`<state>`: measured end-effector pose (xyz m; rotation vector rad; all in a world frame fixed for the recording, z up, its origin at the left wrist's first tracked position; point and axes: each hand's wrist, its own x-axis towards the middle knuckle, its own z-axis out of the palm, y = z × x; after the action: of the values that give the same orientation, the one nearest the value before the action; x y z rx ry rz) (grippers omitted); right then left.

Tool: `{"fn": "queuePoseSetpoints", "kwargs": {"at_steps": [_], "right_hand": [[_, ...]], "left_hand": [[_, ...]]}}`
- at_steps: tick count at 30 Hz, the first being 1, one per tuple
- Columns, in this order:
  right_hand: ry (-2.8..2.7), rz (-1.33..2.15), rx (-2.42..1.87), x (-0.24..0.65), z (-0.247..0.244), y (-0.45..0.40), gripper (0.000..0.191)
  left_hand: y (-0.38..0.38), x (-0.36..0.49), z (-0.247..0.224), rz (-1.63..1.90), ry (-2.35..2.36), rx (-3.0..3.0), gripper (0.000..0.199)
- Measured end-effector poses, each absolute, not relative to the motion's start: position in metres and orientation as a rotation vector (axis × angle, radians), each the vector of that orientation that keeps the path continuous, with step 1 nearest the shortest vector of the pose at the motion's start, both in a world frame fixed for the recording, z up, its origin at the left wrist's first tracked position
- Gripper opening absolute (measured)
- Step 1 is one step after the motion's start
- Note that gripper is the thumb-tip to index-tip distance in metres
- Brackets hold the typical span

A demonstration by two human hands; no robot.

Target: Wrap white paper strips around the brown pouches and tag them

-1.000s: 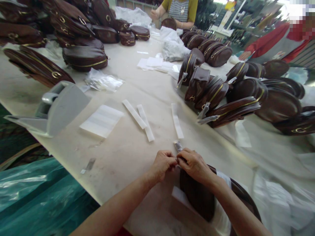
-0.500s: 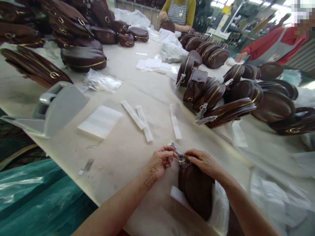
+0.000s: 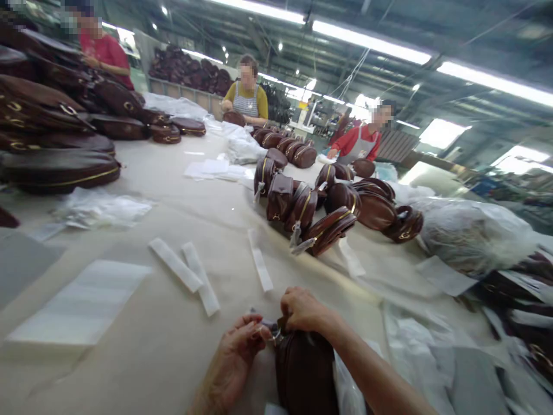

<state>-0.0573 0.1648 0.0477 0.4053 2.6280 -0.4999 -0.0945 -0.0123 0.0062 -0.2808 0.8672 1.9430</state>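
Observation:
A dark brown leather bag (image 3: 305, 369) stands on the table at the bottom of the head view, its lower part cut off by the frame. Thumb and fingertips of my left hand (image 3: 239, 349) are pinched at the bag's upper left corner, on a zipper pull (image 3: 268, 325) wrapped in clear plastic. Bent over the bag's top edge, my right hand (image 3: 305, 311) is closed on it by the zipper end; its fingertips are partly hidden. Clear plastic film (image 3: 349, 380) lies against the bag's right side, under my right forearm.
White strips (image 3: 260, 262) and a stack of white sheets (image 3: 82, 302) lie to the left. Finished-looking brown bags (image 3: 330, 230) stand ahead; more bags (image 3: 56, 167) are piled at left. Plastic bags (image 3: 475, 230) cover the right. Several co-workers (image 3: 246, 98) are across the table.
The head view has tilted up and turned right, so the scene sits lower and further left. My right hand's fingers have curled in more tightly at the bag's top.

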Motion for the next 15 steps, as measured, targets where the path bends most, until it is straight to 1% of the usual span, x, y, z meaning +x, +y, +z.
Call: {"fn": "queuePoseSetpoints", "kwargs": {"at_steps": [5, 7, 11, 15], "right_hand": [[2.643, -0.516, 0.410, -0.054, 0.061, 0.166, 0.012], [2.689, -0.525, 0.407, -0.049, 0.070, 0.166, 0.014], [2.786, -0.555, 0.365, -0.037, 0.085, 0.163, 0.016], [2.933, -0.641, 0.269, -0.025, 0.084, 0.150, 0.014]], "left_hand": [[-0.012, -0.095, 0.007, 1.901, 0.920, -0.346, 0.030], [-0.011, -0.094, 0.006, 1.903, 0.954, -0.360, 0.035], [-0.007, -0.091, 0.000, 1.931, 0.998, -0.333, 0.051], [-0.003, -0.086, -0.001, 1.984, 1.087, -0.305, 0.062]]}}
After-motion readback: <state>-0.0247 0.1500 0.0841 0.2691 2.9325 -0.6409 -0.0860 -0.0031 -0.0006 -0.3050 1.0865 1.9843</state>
